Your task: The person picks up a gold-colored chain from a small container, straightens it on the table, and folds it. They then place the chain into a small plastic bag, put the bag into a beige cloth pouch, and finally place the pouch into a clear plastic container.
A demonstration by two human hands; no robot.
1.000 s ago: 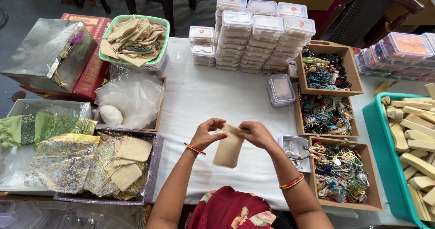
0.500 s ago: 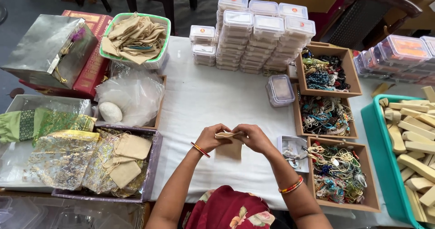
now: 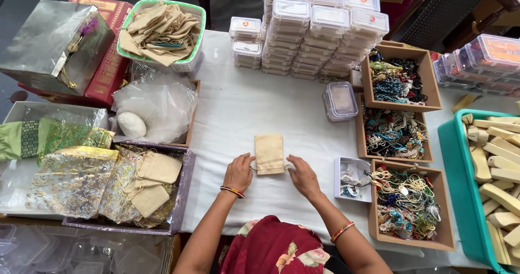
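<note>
A small beige cloth pouch (image 3: 269, 152) lies flat on the white tablecloth (image 3: 244, 106) in front of me, its mouth toward me. My left hand (image 3: 239, 172) rests at its near left corner, fingertips on the drawstring end. At the near right corner, my right hand (image 3: 303, 175) touches the pouch the same way. Both hands lie fairly flat, each wrist wearing a bangle.
Left: a purple tray of beige and gold pouches (image 3: 141, 190), clear plastic bags (image 3: 154, 108), a green basket of cloth pouches (image 3: 161, 33). Behind: stacked clear lidded boxes (image 3: 317, 33). Right: wooden trays of beads (image 3: 406, 203), a small white box (image 3: 352, 177), a teal bin of wooden pieces (image 3: 495, 171).
The pouch was held up between both hands; it now lies flat on the cloth, hands lowered to its near end. The view shifted down slightly.
</note>
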